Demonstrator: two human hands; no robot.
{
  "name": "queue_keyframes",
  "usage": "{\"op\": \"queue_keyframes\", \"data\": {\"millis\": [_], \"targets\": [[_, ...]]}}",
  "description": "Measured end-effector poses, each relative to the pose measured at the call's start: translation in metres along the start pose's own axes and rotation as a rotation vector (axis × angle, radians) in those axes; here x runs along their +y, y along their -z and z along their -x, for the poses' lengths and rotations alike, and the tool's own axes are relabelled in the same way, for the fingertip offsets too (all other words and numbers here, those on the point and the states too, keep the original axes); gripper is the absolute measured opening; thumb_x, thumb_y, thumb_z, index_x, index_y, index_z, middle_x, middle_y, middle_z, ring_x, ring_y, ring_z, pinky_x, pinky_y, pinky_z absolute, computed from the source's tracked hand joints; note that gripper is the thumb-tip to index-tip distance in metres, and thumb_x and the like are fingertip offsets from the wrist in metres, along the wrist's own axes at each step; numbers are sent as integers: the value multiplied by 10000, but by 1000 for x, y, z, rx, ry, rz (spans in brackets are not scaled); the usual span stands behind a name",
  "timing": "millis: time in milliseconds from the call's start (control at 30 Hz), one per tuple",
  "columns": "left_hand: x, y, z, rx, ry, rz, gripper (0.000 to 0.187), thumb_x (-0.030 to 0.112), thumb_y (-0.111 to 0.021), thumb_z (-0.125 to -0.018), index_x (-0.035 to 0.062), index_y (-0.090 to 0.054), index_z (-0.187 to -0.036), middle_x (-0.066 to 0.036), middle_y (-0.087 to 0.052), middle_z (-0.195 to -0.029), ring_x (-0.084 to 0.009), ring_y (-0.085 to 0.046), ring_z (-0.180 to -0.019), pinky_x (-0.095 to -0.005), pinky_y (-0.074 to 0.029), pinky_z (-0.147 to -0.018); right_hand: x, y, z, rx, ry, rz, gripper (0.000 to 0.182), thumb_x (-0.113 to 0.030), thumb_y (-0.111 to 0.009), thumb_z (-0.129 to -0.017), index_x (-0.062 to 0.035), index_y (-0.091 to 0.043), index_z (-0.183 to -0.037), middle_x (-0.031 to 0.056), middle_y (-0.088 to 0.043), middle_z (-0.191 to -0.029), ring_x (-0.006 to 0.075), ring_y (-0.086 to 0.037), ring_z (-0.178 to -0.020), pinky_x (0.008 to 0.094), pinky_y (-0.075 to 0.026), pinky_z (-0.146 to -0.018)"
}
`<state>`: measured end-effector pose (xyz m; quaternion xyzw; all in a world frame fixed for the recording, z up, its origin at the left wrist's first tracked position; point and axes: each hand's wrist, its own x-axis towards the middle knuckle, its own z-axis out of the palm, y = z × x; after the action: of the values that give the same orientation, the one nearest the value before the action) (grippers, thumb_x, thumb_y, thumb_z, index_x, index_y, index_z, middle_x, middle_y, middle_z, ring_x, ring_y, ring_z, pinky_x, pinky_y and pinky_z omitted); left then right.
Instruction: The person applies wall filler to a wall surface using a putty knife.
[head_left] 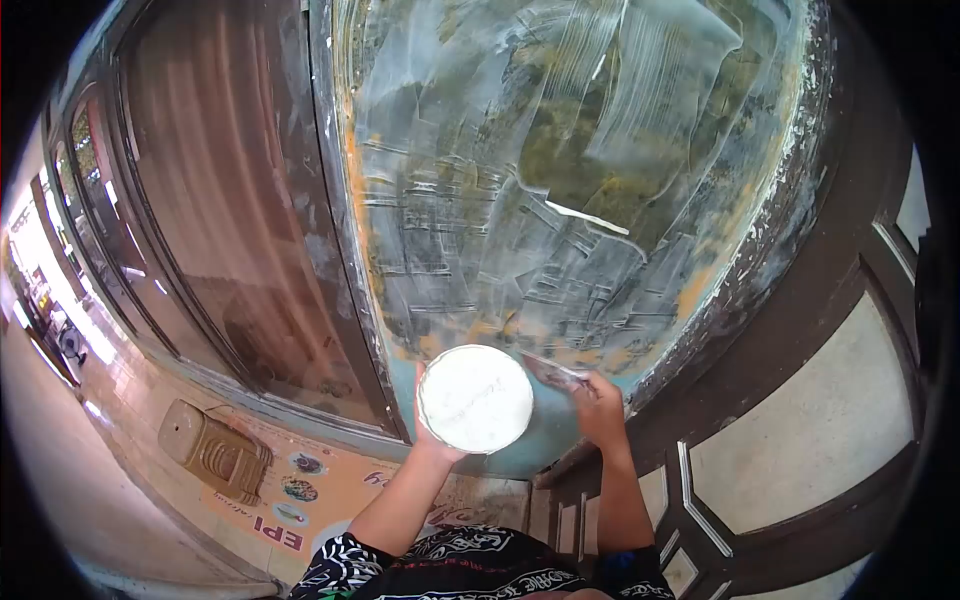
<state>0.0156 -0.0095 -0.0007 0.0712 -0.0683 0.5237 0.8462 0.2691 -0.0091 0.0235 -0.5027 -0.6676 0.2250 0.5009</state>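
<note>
My left hand [432, 440] grips a round tub [421, 405] from its left side and below. White putty [475, 398] fills the top of it, with a few faint marks on the surface. My right hand [599, 408] is closed around the handle of a putty knife [552, 373], whose blade points left toward the tub and is apart from it. Ahead stands a wall panel [440, 240] coated with uneven white smears over grey-green. A thick white ridge of putty [588, 217] runs across its middle, below a darker patch.
A dark-framed glass window [220, 200] stands to the left. On the right are dark wooden panels with pale insets [820, 420]. A brown plastic stool [215, 450] and a printed orange banner [330, 500] lie on the floor at lower left.
</note>
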Motion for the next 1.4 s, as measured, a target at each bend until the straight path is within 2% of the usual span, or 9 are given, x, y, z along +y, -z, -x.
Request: {"op": "queue_keyframes", "data": {"millis": [233, 367, 533, 767, 1100, 1233, 1300, 1333, 1400], "targets": [[3, 5, -2, 90, -25, 6, 855, 740, -402, -902, 106, -435, -1475, -185, -444, -1500, -451, -466, -1321, -665, -368, -1057, -15, 24, -8, 222, -21, -487, 97, -19, -561, -973, 18, -556, -1062, 42, -634, -982, 69, -574, -885, 215, -449, -789], [-2, 1, -1, 50, -9, -84, 857, 742, -359, -916, 81, -463, -1451, -183, -478, -1472, -416, -482, -1319, -591, -390, -1086, -51, 29, 3, 114, 145, -175, 93, -85, -544, -996, -6, -562, -1041, 43, -608, -924, 46, -512, -786, 203, -414, -707], [-4, -8, -2, 92, 26, -118, 847, 716, -352, -932, 61, -441, -1462, -193, -474, -1473, -422, -480, -1319, -588, -379, -1094, -94, 30, -5, -17, 507, 161, 154, 42, -603, -848, 6, -686, -972, 148, -695, -1031, 340, -678, -990, 350, -525, -879], [-5, -13, -6, -76, 62, 44, 868, 720, -342, -934, 29, -454, -1447, -224, -501, -1438, -431, -505, -1288, -585, -376, -1093, -95, 27, 0, -181, 776, 218, 341, 127, -660, -747, -14, -700, -1055, 110, -665, -1091, 310, -647, -1062, 401, -527, -911], [-7, -10, -6, -64, 63, 49, 886, 738, -343, -921, 41, -436, -1461, -215, -478, -1462, -424, -487, -1312, -589, -368, -1100, -108, 33, -1, -135, 767, 263, 362, 137, -642, -733, -12, -679, -1061, 125, -648, -1087, 321, -637, -1069, 389, -519, -917], [-8, -9, -3, -99, 80, 95, 877, 737, -349, -921, 60, -423, -1473, -199, -464, -1478, -419, -471, -1331, -595, -364, -1103, -99, 40, -11, -58, 491, 263, 271, 97, -649, -794, 5, -641, -1049, 146, -640, -1070, 360, -655, -953, 382, -532, -858], [-8, -5, -2, -93, 85, 63, 871, 735, -351, -922, 66, -421, -1475, -194, -462, -1481, -416, -468, -1335, -596, -364, -1105, -85, 33, -17, 62, 219, -121, 238, 69, -657, -819, 4, -624, -1046, 157, -636, -1035, 336, -665, -883, 355, -534, -793], [-8, -3, -1, -77, 77, 49, 863, 732, -352, -923, 70, -426, -1473, -192, -463, -1481, -417, -469, -1334, -594, -367, -1103, -83, 29, -21, 160, 271, -127, 231, 67, -685, -818, 0, -563, -1003, 123, -612, -904, 226, -639, -813, 293, -499, -725], [-8, 1, 0, -64, 68, 34, 855, 728, -354, -925, 74, -431, -1471, -190, -464, -1481, -417, -470, -1333, -593, -370, -1101, -86, 38, -32, 147, 418, 81, 224, 66, -675, -817, -4, -587, -1011, 127, -615, -893, 231, -640, -783, 296, -502, -694]]}}
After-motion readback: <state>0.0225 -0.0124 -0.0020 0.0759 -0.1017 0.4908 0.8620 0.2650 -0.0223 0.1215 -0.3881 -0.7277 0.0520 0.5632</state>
